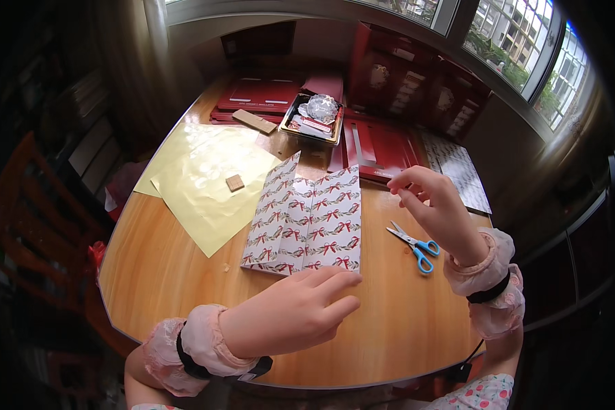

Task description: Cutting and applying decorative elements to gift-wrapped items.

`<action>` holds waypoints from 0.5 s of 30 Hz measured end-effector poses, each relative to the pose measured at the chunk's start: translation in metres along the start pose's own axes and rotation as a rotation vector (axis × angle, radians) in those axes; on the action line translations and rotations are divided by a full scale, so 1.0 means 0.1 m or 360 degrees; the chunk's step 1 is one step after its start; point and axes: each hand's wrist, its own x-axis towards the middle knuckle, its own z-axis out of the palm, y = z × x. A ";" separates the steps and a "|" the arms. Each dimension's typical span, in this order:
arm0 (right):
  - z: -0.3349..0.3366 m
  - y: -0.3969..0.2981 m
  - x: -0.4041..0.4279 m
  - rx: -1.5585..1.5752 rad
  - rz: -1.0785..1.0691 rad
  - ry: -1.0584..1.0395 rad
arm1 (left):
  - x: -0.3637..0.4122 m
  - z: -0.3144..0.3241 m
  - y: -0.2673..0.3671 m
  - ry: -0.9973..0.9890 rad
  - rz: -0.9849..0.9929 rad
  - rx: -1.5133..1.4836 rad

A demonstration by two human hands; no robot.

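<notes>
A white folded card or folder (335,220) printed with red bows and green garlands lies at the middle of the wooden table, its left flap raised. At its lower edge is my left hand (307,302), fingers apart and holding nothing visible; whether it touches the edge I cannot tell. My right hand (430,205) is raised to the card's right, fingers bent, thumb near the fingertips; whether something thin is between them is unclear. Blue-handled scissors (417,246) lie with blades parted below my right hand.
Yellow sheets (205,225) lie at left with a small wooden block (234,183) on them. Behind are a wooden strip (254,122), a black tray (310,134) of small items, red folders (261,95) and a patterned sheet (458,169). An upright red box (420,77) stands by the window.
</notes>
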 end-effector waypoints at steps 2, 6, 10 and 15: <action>0.07 0.05 0.22 -0.0111 -0.0099 0.0018 | -0.01 0.03 -0.01 -0.0044 0.0021 -0.0008; 0.19 0.17 0.59 -0.0400 -0.0189 0.0045 | -0.03 0.05 -0.03 -0.0057 0.0015 0.0038; 0.30 0.42 0.86 -0.0526 -0.0245 0.0131 | -0.02 0.08 -0.02 0.0126 -0.0008 0.0129; 0.40 0.61 1.20 -0.0348 -0.0048 -0.0016 | -0.04 -0.12 0.11 0.0465 -0.0024 0.0158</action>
